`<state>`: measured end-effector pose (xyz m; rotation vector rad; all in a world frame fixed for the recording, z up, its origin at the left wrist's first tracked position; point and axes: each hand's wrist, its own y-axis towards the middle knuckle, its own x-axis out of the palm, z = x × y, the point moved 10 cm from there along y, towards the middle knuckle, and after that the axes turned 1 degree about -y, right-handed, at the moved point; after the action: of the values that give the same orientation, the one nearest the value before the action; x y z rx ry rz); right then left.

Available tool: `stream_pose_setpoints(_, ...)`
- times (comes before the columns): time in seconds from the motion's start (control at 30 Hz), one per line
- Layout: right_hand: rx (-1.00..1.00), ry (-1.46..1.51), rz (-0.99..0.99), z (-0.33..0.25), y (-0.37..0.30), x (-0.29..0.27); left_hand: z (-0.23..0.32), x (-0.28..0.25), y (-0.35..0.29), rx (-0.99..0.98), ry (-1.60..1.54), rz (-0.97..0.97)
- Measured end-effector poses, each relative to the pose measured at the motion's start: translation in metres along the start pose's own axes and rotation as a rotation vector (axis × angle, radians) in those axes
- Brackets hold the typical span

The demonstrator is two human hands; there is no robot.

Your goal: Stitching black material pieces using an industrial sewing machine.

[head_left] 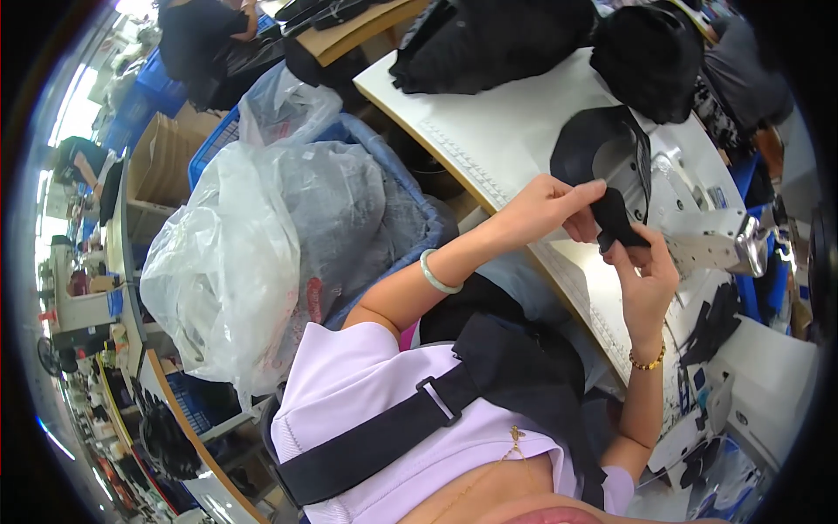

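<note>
A black curved fabric piece (580, 148), looped like a cap part or band, is held up between my hands over the white worktable (515, 131). My left hand (559, 210) pinches its near-left edge with thumb and fingers. Lower and to the right, my right hand (646, 272) pinches the piece's narrow lower end, its fingers closed around the edge. Just right of the fabric stands a white and metal sewing machine (711, 240). Part of the machine is hidden behind the fabric.
Large black bundles (497, 48) and a rounded black heap (650, 65) lie along the table's far side. To my left, a blue basket (212, 148) carries clear plastic bags (231, 262) of dark material. Other people (196, 48) are at far left and far right.
</note>
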<state>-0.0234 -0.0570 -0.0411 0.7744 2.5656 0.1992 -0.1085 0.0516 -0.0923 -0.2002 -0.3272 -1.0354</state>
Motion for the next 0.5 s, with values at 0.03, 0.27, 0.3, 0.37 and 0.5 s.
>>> stream_pose_setpoints(0.03, -0.005, 0.004, -0.012, 0.001, -0.002, 0.005, -0.012, -0.015, 0.0, -0.124, -0.015, 0.084)
stream_pose_setpoints(0.27, -0.708, -0.412, -0.164, -0.067, -0.029, 0.091, 0.029, -0.075, 0.011, 0.091, -0.394, 0.125)
stream_pose_setpoints(0.3, -0.709, -0.404, -0.176, -0.068, -0.024, 0.103, 0.045, -0.077, 0.011, 0.168, -0.341, 0.062)
stream_pose_setpoints(0.37, -0.962, -0.657, -0.073, -0.092, -0.027, 0.128, 0.096, -0.089, -0.008, 0.291, -0.237, 0.149)
stream_pose_setpoints(0.5, -1.164, -0.702, 0.044, -0.12, 0.012, 0.192, 0.157, -0.17, -0.015, 0.522, -0.271, 0.105)
